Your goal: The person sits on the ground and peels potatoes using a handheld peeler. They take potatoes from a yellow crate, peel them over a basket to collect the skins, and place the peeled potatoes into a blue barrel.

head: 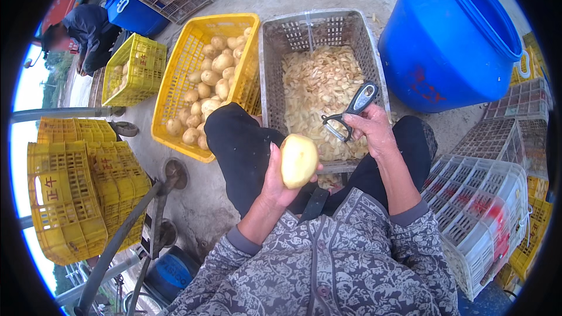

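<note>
A mostly peeled potato [299, 162] rests in my left hand [275, 180], its pale yellow flesh facing up with a brownish patch near the top. My right hand [372, 129] grips a Y-shaped vegetable peeler [358, 102] by its dark handle, the blade end pointing down and left, apart from the potato. Both hands are above my lap, beside a grey plastic crate [270, 74] that holds a heap of potato peelings [322, 83]. To the left of it stands a yellow plastic crate [175, 92] with many unpeeled potatoes [210, 77].
A large blue plastic barrel [443, 44] stands on the concrete floor at right. Stacked crates [478, 210] rise beside my right side. Yellow crates [66, 193] and metal rails [118, 241] are at left. A person [90, 37] bends near another yellow crate [140, 70].
</note>
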### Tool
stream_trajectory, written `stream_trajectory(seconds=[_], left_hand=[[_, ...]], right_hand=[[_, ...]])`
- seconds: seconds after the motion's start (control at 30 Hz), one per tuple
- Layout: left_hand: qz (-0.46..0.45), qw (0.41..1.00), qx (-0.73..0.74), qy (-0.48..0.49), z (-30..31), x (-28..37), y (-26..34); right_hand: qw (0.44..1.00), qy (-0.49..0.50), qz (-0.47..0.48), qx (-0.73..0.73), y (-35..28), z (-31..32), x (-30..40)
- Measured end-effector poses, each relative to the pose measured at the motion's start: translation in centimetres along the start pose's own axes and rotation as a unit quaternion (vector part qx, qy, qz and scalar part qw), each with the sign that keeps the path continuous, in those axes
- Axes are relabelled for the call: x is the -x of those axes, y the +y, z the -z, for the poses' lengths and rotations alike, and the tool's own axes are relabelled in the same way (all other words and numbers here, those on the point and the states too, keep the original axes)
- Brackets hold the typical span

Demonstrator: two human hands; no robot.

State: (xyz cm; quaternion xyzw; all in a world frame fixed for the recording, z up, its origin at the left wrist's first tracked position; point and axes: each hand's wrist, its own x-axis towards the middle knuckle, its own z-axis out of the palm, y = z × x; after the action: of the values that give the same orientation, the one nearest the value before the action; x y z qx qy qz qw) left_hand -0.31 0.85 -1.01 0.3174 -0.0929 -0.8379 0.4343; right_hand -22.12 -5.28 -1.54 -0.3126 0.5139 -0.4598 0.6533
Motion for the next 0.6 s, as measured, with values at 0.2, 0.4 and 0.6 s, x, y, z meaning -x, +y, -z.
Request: stream_trajectory(seconds=[0.2, 0.4, 0.6], left_hand=[[0.034, 0.999, -0.026, 0.003, 0.3, -0.1, -0.3], [-0.009, 0.994, 0.026, -0.102, -0.7, 0.3, -0.2], [-0.017, 0.999, -0.012, 0.045, -0.7, 0.3, 0.1]], right_hand=[[0.977, -0.16, -0.056, -0.133, 0.2, -4.0, 2.8], [0.851, -0.03, 0.074, 0.519, 1.4, 2.0, -2.7], [0.997, 0.026, -0.064, 0.035, 0.9, 2.9, -1.1]])
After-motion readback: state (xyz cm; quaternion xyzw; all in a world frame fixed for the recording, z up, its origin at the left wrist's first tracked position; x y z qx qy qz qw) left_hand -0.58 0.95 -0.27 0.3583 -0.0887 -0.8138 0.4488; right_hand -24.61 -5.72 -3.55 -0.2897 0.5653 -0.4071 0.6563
